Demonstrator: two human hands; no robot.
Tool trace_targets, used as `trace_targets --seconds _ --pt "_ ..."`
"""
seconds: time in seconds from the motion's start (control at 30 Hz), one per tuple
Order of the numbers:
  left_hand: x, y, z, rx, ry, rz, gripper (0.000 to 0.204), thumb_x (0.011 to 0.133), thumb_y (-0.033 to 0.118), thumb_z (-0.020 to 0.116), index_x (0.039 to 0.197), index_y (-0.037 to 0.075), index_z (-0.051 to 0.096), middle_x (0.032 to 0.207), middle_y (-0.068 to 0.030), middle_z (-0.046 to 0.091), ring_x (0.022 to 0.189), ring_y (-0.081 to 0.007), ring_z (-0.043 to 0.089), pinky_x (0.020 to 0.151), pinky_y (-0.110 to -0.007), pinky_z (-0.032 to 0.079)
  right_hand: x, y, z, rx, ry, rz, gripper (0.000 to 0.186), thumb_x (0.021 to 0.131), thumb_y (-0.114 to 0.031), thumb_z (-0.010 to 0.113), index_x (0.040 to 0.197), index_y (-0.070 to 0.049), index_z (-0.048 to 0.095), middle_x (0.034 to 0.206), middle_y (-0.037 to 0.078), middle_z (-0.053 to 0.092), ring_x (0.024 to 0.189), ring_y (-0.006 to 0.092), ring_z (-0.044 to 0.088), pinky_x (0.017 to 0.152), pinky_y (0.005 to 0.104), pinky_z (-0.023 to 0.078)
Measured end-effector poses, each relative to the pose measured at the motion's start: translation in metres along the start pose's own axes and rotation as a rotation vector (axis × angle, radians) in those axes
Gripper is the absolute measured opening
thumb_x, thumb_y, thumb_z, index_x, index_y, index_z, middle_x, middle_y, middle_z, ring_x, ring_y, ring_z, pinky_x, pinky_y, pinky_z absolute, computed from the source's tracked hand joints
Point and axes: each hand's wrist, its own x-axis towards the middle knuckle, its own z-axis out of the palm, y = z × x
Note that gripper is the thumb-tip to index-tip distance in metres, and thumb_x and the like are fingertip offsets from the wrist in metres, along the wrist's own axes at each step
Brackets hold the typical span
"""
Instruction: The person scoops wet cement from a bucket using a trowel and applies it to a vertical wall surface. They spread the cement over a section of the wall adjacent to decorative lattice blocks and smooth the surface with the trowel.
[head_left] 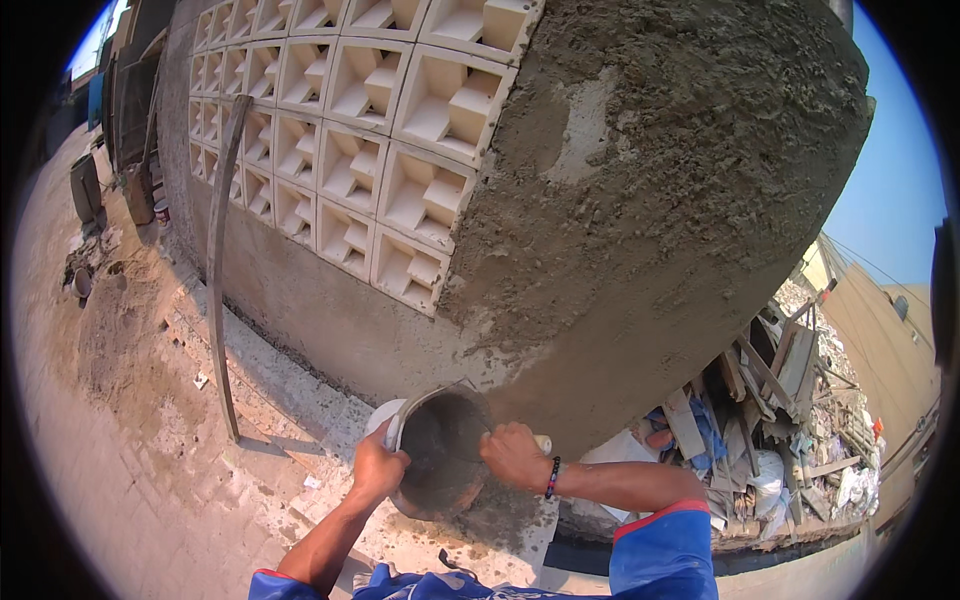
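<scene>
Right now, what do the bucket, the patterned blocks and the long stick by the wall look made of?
Bucket: probably plastic, with a smooth pale rim. Blocks: maybe cement or plaster, matte cream with thick moulded steps. Stick: likely wood, dull grey-brown and unpainted-looking.

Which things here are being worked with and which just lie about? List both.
Apparently in use:
bucket, held by the left hand
grey mortar inside it
pale-handled tool in the right hand
rough-coated wall

Probably lying about:
scrap boards
white sack
</scene>
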Motion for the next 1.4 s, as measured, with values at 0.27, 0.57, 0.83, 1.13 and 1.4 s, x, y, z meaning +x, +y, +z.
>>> trace_targets --seconds 0.27,0.57,0.83,1.13,1.4 --pt "-0.02 0.029 0.049 0.015 -0.074 0.086 0.061 0.072 0.003 0.064 0.132 0.005 0.058 0.096 -0.0209 0.071 0.087 -0.0295 0.07 0.08 -0.037 0.053 -0.063 0.022 -0.017 0.025 -0.091 0.081 0.009 0.076 -0.012 0.062 0.073 -0.004 0.065 0.066 0.016 0.065 0.064 0.0278 0.067 0.054 0.0391 0.05" --pt "-0.077 0.039 0.114 -0.13 -0.189 0.006 0.052 0.07 0.0 0.065 0.121 0.004 0.064 0.081 -0.0095 0.068 0.071 -0.0178 0.063 0.067 -0.033 0.05 -0.183 0.044 -0.032 0.261 -0.029 0.132 0.029 0.078 -0.009 0.059 0.104 0.003 0.057 0.07 0.02 0.064 0.068 0.0396 0.066 0.059 0.0499 0.051" --pt "-0.094 0.073 0.184 0.036 -0.266 0.041 0.058 0.07 0.0 0.066 0.127 0.008 0.063 0.093 -0.0131 0.071 0.087 -0.0221 0.067 0.081 -0.034 0.05 -0.258 0.078 0.009 0.384 -0.335 0.075 0.016 0.078 -0.014 0.059 0.078 0.001 0.067 0.074 0.024 0.067 0.073 0.0391 0.069 0.063 0.0476 0.055" --pt "-0.119 0.058 0.266 0.044 -0.26 0.114 0.06 0.074 -0.001 0.062 0.133 0.005 0.057 0.093 -0.0197 0.07 0.083 -0.0275 0.068 0.079 -0.036 0.051 -0.297 0.083 0.05 -0.098 -0.181 0.225 0.011 0.081 -0.014 0.06 0.085 -0.006 0.066 0.079 0.013 0.068 0.073 0.0277 0.065 0.067 0.0386 0.049" --pt "-0.152 0.079 0.326 0.037 -0.251 0.174 0.06 0.075 -0.001 0.062 0.134 0.007 0.057 0.102 -0.0233 0.069 0.094 -0.034 0.069 0.085 -0.037 0.052 -0.363 0.121 0.101 0.481 -0.28 0.236 0.026 0.078 -0.014 0.063 0.096 0.003 0.067 0.076 0.025 0.066 0.08 0.0374 0.068 0.072 0.0463 0.053"
